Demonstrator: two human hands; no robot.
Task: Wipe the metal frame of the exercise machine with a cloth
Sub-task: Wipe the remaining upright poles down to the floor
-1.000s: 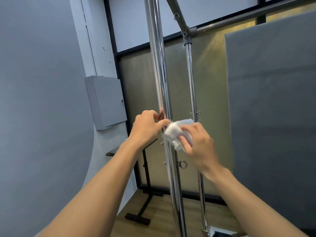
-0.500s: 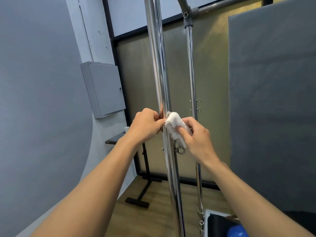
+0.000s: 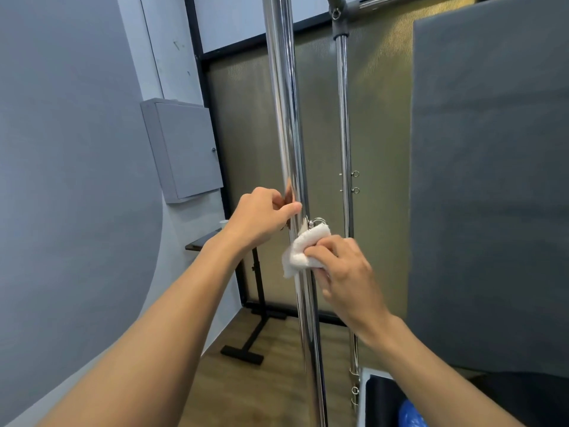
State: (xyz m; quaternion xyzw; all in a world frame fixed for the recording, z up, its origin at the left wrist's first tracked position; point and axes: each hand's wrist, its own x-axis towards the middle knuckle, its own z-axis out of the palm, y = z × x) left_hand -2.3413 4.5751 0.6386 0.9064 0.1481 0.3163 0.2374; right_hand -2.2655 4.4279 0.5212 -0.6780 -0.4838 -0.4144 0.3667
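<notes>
cloth (image 3: 303, 252) white, nubby, bunched | pole (image 3: 284, 118) chrome, round | right hand (image 3: 346, 275) gripping cloth

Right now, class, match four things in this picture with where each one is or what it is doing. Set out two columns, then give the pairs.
1. cloth
2. left hand
3. grey box
4. eye ring

A. mounted on the wall
B. just above the cloth, on the near pole
C. gripping the pole, bare
D. pressed to the pole by the right hand

Pairs: 1-D, 2-C, 3-A, 4-B
</notes>
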